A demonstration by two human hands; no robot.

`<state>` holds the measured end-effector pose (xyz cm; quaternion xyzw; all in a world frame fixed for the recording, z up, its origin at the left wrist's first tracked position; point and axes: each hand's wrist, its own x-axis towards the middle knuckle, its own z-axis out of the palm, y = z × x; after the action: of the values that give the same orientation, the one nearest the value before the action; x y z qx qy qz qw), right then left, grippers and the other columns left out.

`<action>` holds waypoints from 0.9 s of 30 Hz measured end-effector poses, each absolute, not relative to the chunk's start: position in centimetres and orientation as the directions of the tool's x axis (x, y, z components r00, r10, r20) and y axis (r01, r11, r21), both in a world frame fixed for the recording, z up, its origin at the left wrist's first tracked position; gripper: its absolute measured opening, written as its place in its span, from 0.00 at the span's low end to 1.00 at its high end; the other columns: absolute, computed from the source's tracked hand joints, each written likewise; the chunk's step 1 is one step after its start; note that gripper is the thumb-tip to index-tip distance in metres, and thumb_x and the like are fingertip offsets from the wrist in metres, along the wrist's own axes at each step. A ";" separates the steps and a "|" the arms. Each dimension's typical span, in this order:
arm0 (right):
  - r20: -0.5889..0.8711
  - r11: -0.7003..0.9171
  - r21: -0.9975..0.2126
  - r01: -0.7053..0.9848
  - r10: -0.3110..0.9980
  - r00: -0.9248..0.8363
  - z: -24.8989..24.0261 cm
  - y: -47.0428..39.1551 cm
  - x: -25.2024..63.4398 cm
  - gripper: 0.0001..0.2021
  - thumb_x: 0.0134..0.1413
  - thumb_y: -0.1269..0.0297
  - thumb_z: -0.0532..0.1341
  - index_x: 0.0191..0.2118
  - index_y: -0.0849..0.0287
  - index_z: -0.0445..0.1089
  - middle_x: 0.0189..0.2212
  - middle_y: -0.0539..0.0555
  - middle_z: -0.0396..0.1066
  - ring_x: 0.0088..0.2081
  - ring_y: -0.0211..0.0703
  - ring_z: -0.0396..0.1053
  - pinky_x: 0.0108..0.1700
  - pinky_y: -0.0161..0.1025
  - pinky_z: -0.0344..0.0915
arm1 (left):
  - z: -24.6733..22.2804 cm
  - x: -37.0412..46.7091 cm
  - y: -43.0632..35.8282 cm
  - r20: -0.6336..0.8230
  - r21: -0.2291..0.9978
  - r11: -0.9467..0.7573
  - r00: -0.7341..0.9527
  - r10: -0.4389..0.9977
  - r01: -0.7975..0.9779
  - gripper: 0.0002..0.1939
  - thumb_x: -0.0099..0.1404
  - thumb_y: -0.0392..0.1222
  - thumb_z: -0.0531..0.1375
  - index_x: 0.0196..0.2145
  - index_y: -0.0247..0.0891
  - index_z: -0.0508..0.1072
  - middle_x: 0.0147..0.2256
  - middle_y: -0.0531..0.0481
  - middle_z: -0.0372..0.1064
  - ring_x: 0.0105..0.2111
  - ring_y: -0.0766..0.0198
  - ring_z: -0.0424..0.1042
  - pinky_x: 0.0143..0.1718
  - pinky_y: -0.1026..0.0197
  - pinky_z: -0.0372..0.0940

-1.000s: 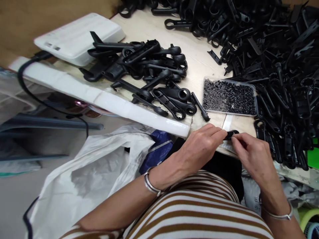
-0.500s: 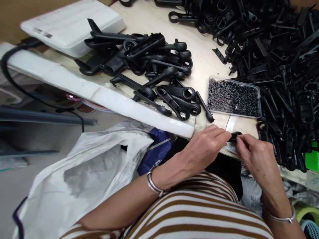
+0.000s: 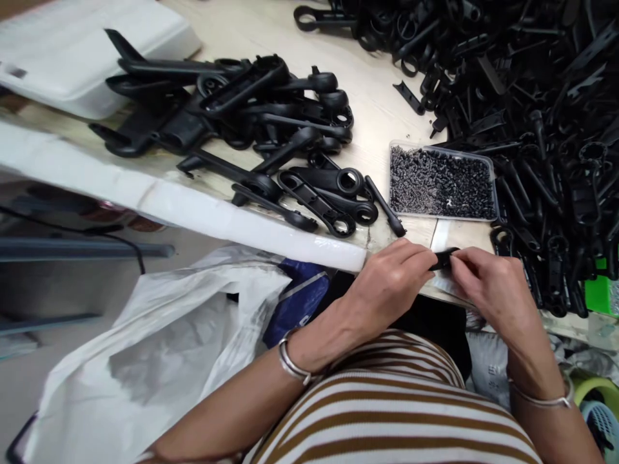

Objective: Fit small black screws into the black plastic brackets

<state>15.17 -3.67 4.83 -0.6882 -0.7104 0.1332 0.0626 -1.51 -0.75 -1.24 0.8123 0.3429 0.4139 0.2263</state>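
Observation:
A small black plastic part [image 3: 443, 259] is between my two hands at the table's front edge. My left hand [image 3: 394, 283] grips its left end with closed fingers. The thumb and fingers of my right hand [image 3: 491, 283] pinch the other end. Just beyond the hands lies a clear shallow box [image 3: 442, 182] full of tiny dark pieces. Left of that box, black ring-ended parts [image 3: 319, 200] are spread near the edge, and one thin black part [image 3: 385, 206] lies closest to my left hand.
A large heap of black parts [image 3: 541, 116] covers the right side. At the far left stands a white case [image 3: 97, 58]. White padding [image 3: 232, 222] lines the front edge. Below are a white bag [image 3: 159, 348], a blue bag [image 3: 300, 296] and a green container [image 3: 599, 293].
The camera view has shifted, so the table things appear further left. Both hands still hold the black part, with the right fingers slightly changed around its end.

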 end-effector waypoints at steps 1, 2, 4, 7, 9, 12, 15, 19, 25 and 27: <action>-0.119 -0.071 -0.450 0.890 0.993 0.019 4.6 -3.9 15.9 0.10 0.60 0.63 0.58 0.31 0.59 0.74 0.18 0.50 0.72 0.19 0.38 0.69 0.22 0.32 0.62 | -1.3 -1.5 -0.8 0.529 0.659 -0.659 0.398 0.749 0.364 0.02 0.67 0.33 0.59 0.36 0.34 0.72 0.34 0.49 0.75 0.34 0.65 0.73 0.39 0.61 0.71; -0.127 -0.154 -0.591 0.792 0.987 0.097 4.4 -4.2 16.5 0.10 0.60 0.60 0.60 0.34 0.59 0.75 0.20 0.50 0.73 0.19 0.37 0.70 0.23 0.32 0.65 | -1.3 -1.4 -0.9 0.541 0.667 -0.656 0.375 0.753 0.355 0.01 0.66 0.33 0.60 0.35 0.34 0.72 0.34 0.49 0.76 0.34 0.65 0.73 0.39 0.62 0.71; -0.110 -0.258 -0.773 0.580 0.954 0.279 3.9 -4.9 17.1 0.13 0.56 0.56 0.63 0.41 0.60 0.74 0.23 0.50 0.75 0.21 0.37 0.72 0.26 0.34 0.71 | -1.3 -1.3 -1.1 0.564 0.680 -0.653 0.331 0.757 0.334 0.01 0.65 0.32 0.61 0.35 0.34 0.72 0.33 0.49 0.76 0.34 0.65 0.74 0.39 0.62 0.71; -0.159 -0.299 -0.906 0.300 0.897 0.413 3.4 -5.8 16.8 0.22 0.50 0.57 0.68 0.50 0.60 0.69 0.27 0.51 0.77 0.25 0.41 0.75 0.31 0.39 0.76 | -1.0 -1.1 -1.4 0.577 0.698 -0.641 0.280 0.767 0.318 0.01 0.65 0.32 0.61 0.35 0.35 0.72 0.33 0.49 0.77 0.34 0.66 0.74 0.39 0.63 0.71; -0.257 -0.321 -0.939 0.123 0.893 0.371 3.1 -5.9 16.2 0.28 0.47 0.57 0.70 0.54 0.58 0.65 0.32 0.52 0.77 0.31 0.44 0.77 0.35 0.43 0.77 | -0.7 -1.0 -1.6 0.585 0.701 -0.640 0.260 0.768 0.314 0.02 0.65 0.32 0.61 0.35 0.35 0.72 0.34 0.49 0.77 0.34 0.66 0.75 0.39 0.63 0.71; -0.336 -0.333 -0.941 -0.065 0.886 0.318 2.8 -5.6 15.3 0.29 0.44 0.59 0.72 0.53 0.55 0.65 0.36 0.51 0.76 0.35 0.44 0.77 0.39 0.45 0.78 | -0.3 -0.8 -1.8 0.612 0.684 -0.663 0.256 0.748 0.304 0.02 0.65 0.31 0.60 0.36 0.35 0.72 0.34 0.49 0.77 0.34 0.66 0.75 0.39 0.63 0.72; -0.339 -0.320 -0.941 -0.113 0.880 0.333 2.7 -5.3 14.8 0.24 0.43 0.60 0.71 0.48 0.55 0.68 0.33 0.49 0.73 0.33 0.41 0.75 0.36 0.41 0.78 | -0.1 -0.6 -1.9 0.630 0.672 -0.680 0.257 0.733 0.292 0.02 0.66 0.32 0.60 0.37 0.36 0.72 0.34 0.49 0.78 0.35 0.66 0.76 0.39 0.63 0.73; -0.346 -0.322 -0.938 -0.128 0.871 0.348 2.9 -5.1 14.6 0.20 0.40 0.63 0.71 0.43 0.58 0.72 0.31 0.49 0.73 0.30 0.39 0.74 0.35 0.40 0.77 | -0.1 -0.5 -2.2 0.628 0.687 -0.674 0.245 0.739 0.272 0.03 0.65 0.31 0.61 0.37 0.36 0.71 0.35 0.49 0.78 0.35 0.66 0.76 0.39 0.63 0.73; -0.440 -0.379 -0.894 -0.238 0.844 0.308 3.0 -4.8 15.1 0.19 0.36 0.66 0.73 0.39 0.60 0.74 0.27 0.48 0.74 0.23 0.36 0.72 0.29 0.35 0.76 | 0.1 -0.4 -2.3 0.644 0.681 -0.685 0.234 0.729 0.260 0.03 0.65 0.32 0.62 0.36 0.35 0.71 0.34 0.48 0.78 0.35 0.67 0.76 0.39 0.65 0.72; -0.470 -0.401 -0.871 -0.283 0.849 0.241 3.1 -4.8 15.3 0.20 0.38 0.66 0.73 0.41 0.59 0.74 0.29 0.48 0.74 0.24 0.36 0.73 0.31 0.35 0.77 | 0.1 -0.4 -2.3 0.638 0.685 -0.679 0.233 0.734 0.263 0.04 0.64 0.31 0.63 0.36 0.35 0.71 0.34 0.48 0.78 0.35 0.66 0.76 0.39 0.64 0.72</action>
<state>15.33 -4.81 3.08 -0.6120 -0.2311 0.5709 0.4960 -0.38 -2.33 0.07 0.7521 0.3313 0.5234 0.2251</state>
